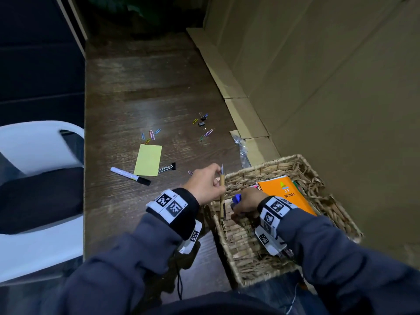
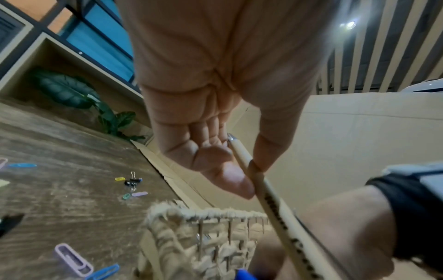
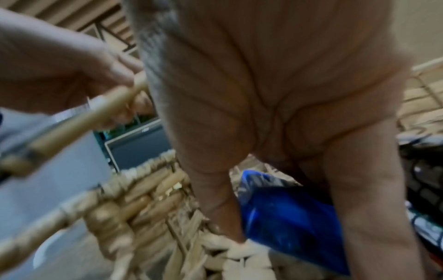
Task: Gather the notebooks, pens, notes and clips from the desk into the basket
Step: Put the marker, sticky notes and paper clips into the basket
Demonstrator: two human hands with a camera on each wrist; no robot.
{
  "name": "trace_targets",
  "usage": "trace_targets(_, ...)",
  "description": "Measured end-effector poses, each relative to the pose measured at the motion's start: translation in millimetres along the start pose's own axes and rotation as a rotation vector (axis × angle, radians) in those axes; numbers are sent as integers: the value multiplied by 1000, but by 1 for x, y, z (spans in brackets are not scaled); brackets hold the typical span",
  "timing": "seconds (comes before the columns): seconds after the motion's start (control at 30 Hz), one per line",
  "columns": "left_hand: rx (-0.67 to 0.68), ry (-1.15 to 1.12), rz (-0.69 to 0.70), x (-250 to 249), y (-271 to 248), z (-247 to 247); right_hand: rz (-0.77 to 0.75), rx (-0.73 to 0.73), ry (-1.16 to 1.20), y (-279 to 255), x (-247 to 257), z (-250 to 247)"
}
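Desk point(image 1: 141, 92) of dark wood, woven basket point(image 1: 268, 267) at its near right corner against a cardboard wall. We see the left hand point(image 1: 205, 185) at the basket's left rim, thumb and fingers pinching a tan wooden pen point(image 1: 221, 196) that stands almost upright, its lower end down inside the rim; the left wrist view shows the pen point(image 2: 268, 199) caught between thumb and fingertip. We see the right hand point(image 1: 246, 202) inside the basket, fingers curled round a blue object point(image 1: 237, 198); the right wrist view shows it as something blue point(image 3: 287, 214) between the fingers, too blurred for us to name. An orange spiral notebook point(image 1: 287, 193) lies in the basket, just right of that hand. Out on the desk: a yellow note point(image 1: 148, 159), a white marker with a black cap point(image 1: 130, 176) just left of it, a black binder clip point(image 1: 173, 166) at its right edge, and coloured paper clips point(image 1: 151, 134) scattered beyond, with a second cluster point(image 1: 203, 123) farther right. A white chair point(image 1: 41, 178) stands left of the desk.
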State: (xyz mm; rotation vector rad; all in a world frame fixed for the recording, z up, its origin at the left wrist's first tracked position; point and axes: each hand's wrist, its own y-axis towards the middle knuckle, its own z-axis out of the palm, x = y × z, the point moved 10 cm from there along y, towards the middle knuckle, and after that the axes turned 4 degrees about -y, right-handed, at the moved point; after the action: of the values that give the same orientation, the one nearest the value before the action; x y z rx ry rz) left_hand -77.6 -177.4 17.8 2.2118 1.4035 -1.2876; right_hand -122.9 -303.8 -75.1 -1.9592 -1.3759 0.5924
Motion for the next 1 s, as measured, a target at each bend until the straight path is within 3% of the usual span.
trace_targets(0.27,190,207,-167,-8,28,51,69,-21,358,-11,-29,-3)
trace_targets(0.43,371,506,-295,4,36,75,36,-69,391,-20,-36,-2)
trace_targets(0.63,566,1046,-195,-11,27,83,3,-136,318,-32,-39,-13)
trace_targets(0.8,580,1125,-163,-23,30,83,-18,-193,184,-38,-41,-17)
trace_targets(1.0,550,957,-183,-9,37,86,-3,-216,221,-41,-45,-20)
